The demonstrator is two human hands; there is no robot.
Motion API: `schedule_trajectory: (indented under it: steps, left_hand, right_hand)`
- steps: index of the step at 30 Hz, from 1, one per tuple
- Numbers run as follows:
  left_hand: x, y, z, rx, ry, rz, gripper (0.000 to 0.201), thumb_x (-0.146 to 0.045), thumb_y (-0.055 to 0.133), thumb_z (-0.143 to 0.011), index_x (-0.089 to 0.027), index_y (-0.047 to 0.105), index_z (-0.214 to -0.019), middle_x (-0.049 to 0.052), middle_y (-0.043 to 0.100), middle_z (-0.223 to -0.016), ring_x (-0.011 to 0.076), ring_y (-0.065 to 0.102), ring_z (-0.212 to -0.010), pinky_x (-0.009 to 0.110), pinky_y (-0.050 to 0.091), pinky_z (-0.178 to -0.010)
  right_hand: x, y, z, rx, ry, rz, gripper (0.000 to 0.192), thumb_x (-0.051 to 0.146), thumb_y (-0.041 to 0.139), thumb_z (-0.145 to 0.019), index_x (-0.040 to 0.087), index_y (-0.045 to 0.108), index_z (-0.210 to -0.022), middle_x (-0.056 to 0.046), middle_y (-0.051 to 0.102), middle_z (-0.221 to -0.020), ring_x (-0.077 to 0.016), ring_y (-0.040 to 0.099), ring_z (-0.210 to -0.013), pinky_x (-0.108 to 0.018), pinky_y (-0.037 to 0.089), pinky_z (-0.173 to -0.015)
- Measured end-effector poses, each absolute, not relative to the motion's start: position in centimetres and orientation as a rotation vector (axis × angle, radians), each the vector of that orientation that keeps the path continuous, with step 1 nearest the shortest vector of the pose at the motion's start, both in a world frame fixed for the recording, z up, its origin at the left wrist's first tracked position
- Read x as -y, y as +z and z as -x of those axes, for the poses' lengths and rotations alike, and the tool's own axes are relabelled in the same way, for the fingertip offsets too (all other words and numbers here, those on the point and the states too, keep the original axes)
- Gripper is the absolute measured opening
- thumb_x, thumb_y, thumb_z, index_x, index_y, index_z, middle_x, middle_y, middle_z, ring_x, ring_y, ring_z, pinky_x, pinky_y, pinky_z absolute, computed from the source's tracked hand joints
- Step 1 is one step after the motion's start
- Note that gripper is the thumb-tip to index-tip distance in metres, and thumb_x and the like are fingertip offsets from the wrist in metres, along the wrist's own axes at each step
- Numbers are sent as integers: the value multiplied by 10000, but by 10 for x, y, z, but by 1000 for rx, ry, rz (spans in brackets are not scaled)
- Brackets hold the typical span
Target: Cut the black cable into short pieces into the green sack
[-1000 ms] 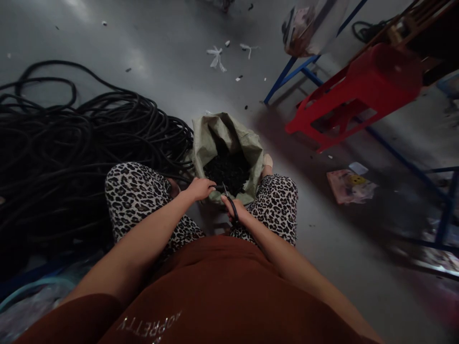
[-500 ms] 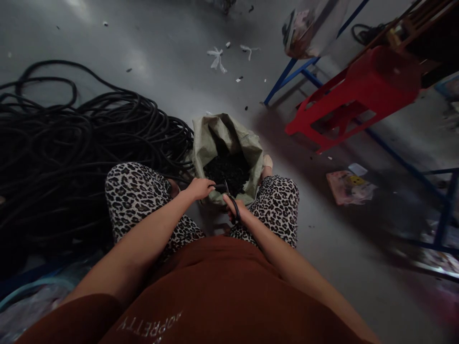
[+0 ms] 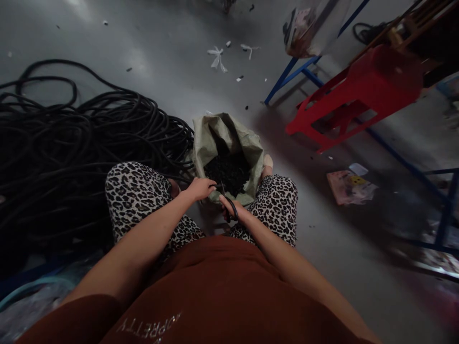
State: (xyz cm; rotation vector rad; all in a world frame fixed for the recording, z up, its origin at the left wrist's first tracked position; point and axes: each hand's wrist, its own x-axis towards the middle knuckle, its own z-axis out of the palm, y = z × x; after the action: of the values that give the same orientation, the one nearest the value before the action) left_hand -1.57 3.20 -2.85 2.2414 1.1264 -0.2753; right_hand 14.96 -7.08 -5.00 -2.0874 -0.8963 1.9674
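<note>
My left hand (image 3: pixel 202 188) is closed on a black rubber cord (image 3: pixel 183 179), whose short end sticks out past the fingers over the sack's near rim. In my right hand (image 3: pixel 229 206) are black-handled scissors (image 3: pixel 233 210), their blades pointing up beside the cord end. Whether the blades touch the cord I cannot tell. Below both hands an open woven sack (image 3: pixel 253 148) stands between my knees, with many small black cut pieces (image 3: pixel 229 169) inside. The cord leads left past my knee toward a large tangled heap of black cord (image 3: pixel 107 124).
A red plastic stool (image 3: pixel 362 100) lies tilted at the right, beside a blue metal frame (image 3: pixel 287 79). A printed plastic packet (image 3: pixel 346 186) rests on the floor. White scraps (image 3: pixel 217 57) are scattered ahead. At lower left is a light-blue basin rim (image 3: pixel 32 286).
My right hand and the scissors have shifted slightly left toward my left hand. The cord end beyond my left fingers looks shorter.
</note>
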Motion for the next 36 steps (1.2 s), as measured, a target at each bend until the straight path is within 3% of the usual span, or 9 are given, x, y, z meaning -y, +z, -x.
schedule_trajectory:
  steps: [23,36]
  left_hand:
    - [-28,-18,11,-1095,-356,-2267,343,-323,489,-894,-257,648,-1191,52,702,-1134,227,617,-1082,314,432,-899]
    - [-29,-21,12,-1097,-344,-2242,323,-336,493,-891,-281,658,-1164,30,703,-1134,215,616,-1083,303,431,-902]
  right_hand:
    - [70,-30,-143,802,2001,2075,594,684,363,-877,145,518,-680,-22,532,-455,-141,535,-347,-211,406,-331]
    - [74,-36,-143,996,1867,2169,550,587,389,-916,165,506,-583,-4,483,-402,-112,478,-297,-193,366,-311]
